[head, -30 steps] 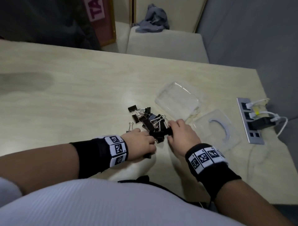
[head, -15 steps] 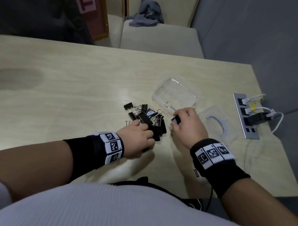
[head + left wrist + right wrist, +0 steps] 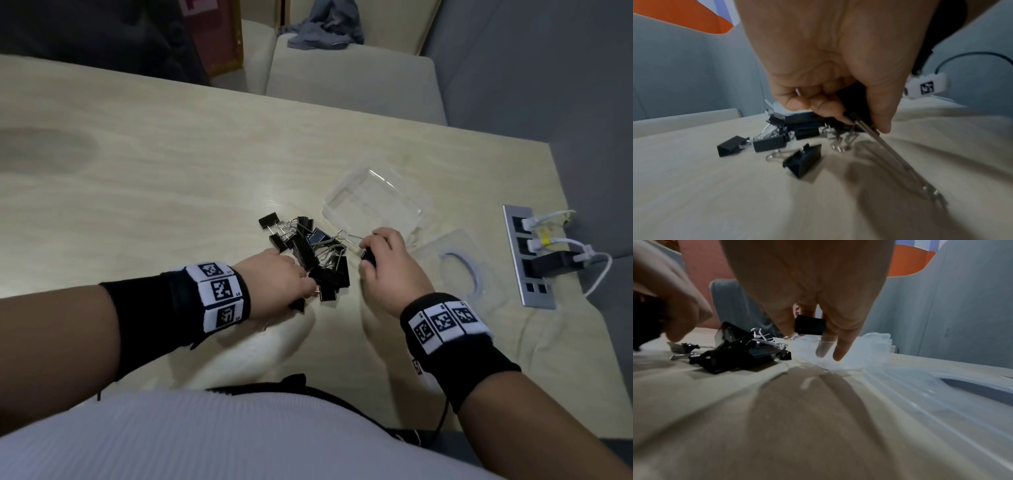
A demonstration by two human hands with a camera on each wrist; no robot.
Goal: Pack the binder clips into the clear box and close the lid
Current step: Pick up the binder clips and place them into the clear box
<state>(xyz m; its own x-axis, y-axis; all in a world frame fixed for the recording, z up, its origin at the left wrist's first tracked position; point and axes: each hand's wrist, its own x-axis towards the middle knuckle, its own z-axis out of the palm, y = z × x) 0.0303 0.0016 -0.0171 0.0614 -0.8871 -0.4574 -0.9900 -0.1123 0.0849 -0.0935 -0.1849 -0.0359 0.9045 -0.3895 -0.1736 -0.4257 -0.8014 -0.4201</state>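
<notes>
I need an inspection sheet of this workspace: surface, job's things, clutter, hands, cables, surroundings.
Surface: pale wooden table.
Job's things: pile of binder clips on the table; clear box open, no clips seen inside; lid lies beside it.
Clutter: nothing seen.
Hands: left hand grips a clip at the pile; right hand pinches one clip near the box.
Cables: white cables plugged into the socket strip.
Surroundings: beige seat with grey cloth.

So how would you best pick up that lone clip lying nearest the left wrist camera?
Probably pinch the lone clip across its black body from above. It lies apart from the pile, with its wire handles flat on the table, harder to get under.
</notes>
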